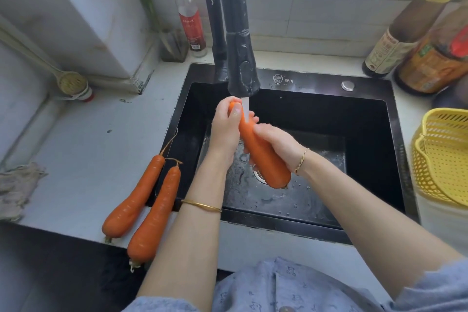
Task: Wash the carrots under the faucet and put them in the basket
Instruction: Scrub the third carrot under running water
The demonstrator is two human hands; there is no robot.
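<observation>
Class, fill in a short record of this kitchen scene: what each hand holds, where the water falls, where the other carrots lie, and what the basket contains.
Held item: long orange carrot, over the black sink
Left hand: grips its thin upper end
Right hand: grips its middle
Water: stream from the black faucet hits the carrot's upper part
Waiting: two orange carrots on the white counter, left of the sink
Basket: yellow perforated plastic basket, right of the sink; no carrot seen inside
</observation>
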